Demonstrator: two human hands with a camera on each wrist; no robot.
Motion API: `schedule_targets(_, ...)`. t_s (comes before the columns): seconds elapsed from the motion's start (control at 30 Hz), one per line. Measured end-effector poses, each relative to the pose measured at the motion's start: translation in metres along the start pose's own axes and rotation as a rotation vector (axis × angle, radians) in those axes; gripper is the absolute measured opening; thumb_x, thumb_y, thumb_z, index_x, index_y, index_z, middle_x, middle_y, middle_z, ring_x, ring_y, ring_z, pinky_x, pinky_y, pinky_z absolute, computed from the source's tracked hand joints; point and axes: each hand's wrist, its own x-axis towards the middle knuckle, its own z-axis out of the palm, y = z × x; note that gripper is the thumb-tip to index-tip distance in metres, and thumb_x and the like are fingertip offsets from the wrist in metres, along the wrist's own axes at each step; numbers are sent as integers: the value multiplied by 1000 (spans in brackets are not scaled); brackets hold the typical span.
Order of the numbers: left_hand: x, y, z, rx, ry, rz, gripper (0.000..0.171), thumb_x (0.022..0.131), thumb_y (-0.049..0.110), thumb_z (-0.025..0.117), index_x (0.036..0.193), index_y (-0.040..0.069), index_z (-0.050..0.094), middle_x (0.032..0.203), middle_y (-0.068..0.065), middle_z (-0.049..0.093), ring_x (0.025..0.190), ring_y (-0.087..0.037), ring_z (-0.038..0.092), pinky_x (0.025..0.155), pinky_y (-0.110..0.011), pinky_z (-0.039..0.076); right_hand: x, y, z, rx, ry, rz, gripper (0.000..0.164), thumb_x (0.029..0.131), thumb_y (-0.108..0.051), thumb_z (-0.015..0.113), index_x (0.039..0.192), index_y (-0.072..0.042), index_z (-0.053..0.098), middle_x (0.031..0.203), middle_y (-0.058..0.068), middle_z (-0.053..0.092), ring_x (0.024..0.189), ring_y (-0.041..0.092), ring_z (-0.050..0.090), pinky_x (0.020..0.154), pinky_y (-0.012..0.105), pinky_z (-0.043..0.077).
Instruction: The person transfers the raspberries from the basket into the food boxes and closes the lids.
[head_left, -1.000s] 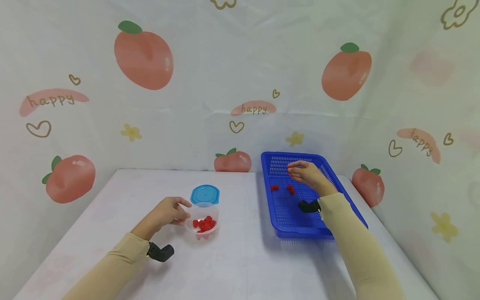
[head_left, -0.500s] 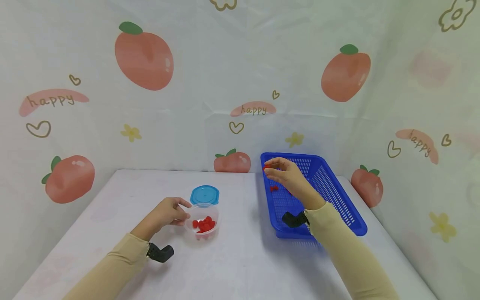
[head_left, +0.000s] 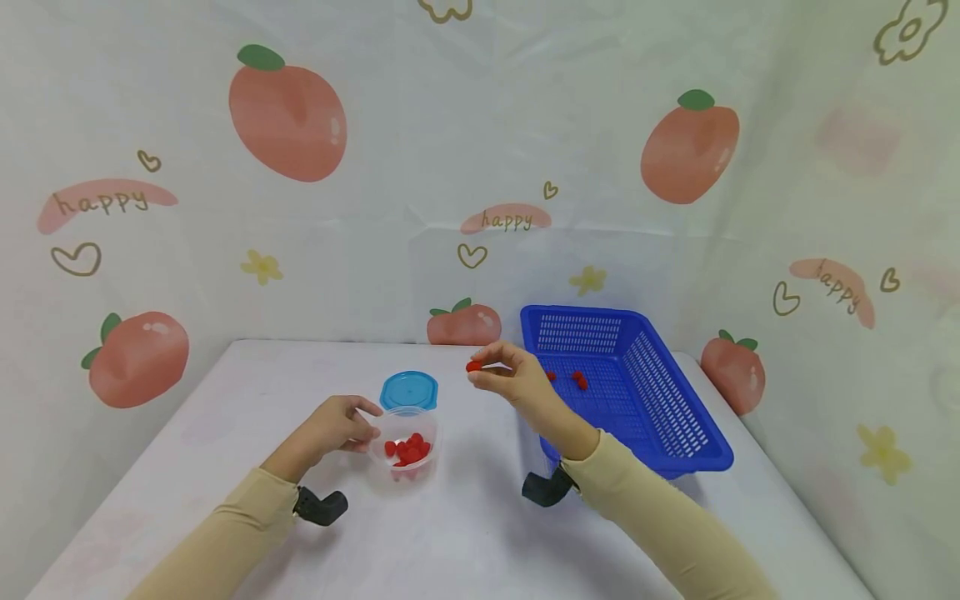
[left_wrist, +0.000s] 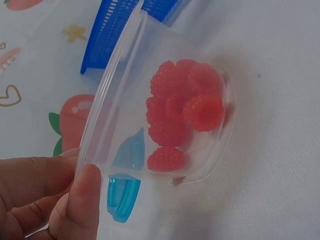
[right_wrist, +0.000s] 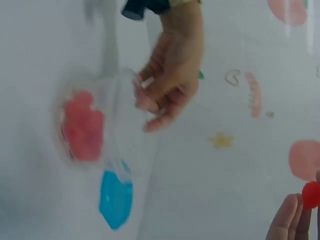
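My left hand (head_left: 333, 427) pinches the rim of a clear round-cornered plastic container (left_wrist: 125, 95), thumb on one side and fingers on the other. The container stands on the table, with several red raspberries (left_wrist: 175, 100) at its bottom. My right hand (head_left: 528, 392) holds a single raspberry (head_left: 473, 367) between thumb and fingertips, raised above the table between the basket and the container. In the right wrist view, part of this raspberry (right_wrist: 311, 195) shows at the right edge.
Behind the container lies a blue lid (head_left: 409, 390) on the white table (head_left: 465, 533). A blue slotted basket (head_left: 675, 461) stands at the right, with a few raspberries (head_left: 581, 380) inside. A printed cloth (head_left: 390, 150) hangs behind the table.
My right hand has moved left, out from over the blue basket, carrying the raspberry toward the container. My left hand has stayed at the container's rim.
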Motion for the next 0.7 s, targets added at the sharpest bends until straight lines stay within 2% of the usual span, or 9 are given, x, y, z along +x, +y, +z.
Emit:
schedule_targets(0.2,0,1,0,3,0,-7,39,86,8,71,121,-3,57,81,-11,63,64,-17,61,65,-27,59,-2,23,27,15,-44,22,23,88,-5,68,109,1,59,107,9,61,93,15,66,92,33,54)
schedule_targets(0.37,2,-1,0,6,8,-14,40,86,8,71,122,-3,57,82,-12,64,64,-18,62,65,-27,58,-3,46,45,8,-41,78,24,88,-7,69,108,1,60,107,10,61,91,14,66,91,32,55)
schedule_targets(0.57,4,-2,1,1,14,-17,39,87,8,70,122,-3,57,83,-13,65,64,-18,62,65,-27,59,-4,65,58,-3,-24,146,23,86,-7,71,106,0,62,105,8,62,88,14,65,88,31,55)
schedule_targets(0.7,4,-2,0,-1,6,-10,40,87,8,70,122,-3,57,84,-14,65,64,-18,62,65,-27,59,-2,70,62,-19,-12,159,23,85,-5,71,106,0,62,105,9,62,88,14,64,88,31,56)
